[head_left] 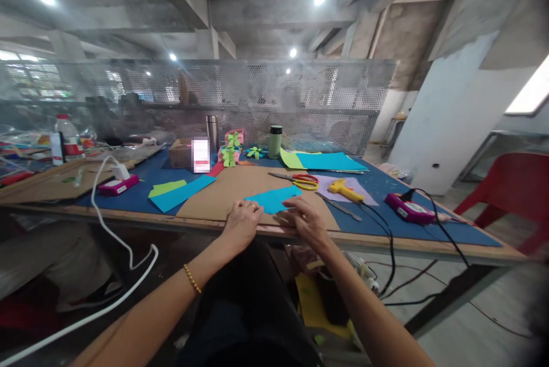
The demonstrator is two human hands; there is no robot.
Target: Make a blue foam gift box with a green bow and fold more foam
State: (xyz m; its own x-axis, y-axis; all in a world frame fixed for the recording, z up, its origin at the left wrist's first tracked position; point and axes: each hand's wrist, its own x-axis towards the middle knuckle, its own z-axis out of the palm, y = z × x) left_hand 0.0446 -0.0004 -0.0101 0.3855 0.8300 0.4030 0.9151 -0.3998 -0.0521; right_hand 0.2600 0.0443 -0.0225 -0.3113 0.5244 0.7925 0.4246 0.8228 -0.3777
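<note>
A piece of bright blue paper lies on a brown board at the table's front, between my two hands. My left hand is closed on its left end, fingers curled, with a ring on one finger. Over the right end, my right hand has its fingers bent and spread, the tips at the paper's edge. Just beyond are red-and-yellow-handled scissors. A yellow glue gun rests on lilac paper to the right, with a slim metal blade-like tool nearer my right hand.
Blue and green paper strips lie left; more sheets are at the back right. Behind stand a green tumbler, a steel flask and green-and-pink paper pieces. Purple power strips with cables sit at both sides.
</note>
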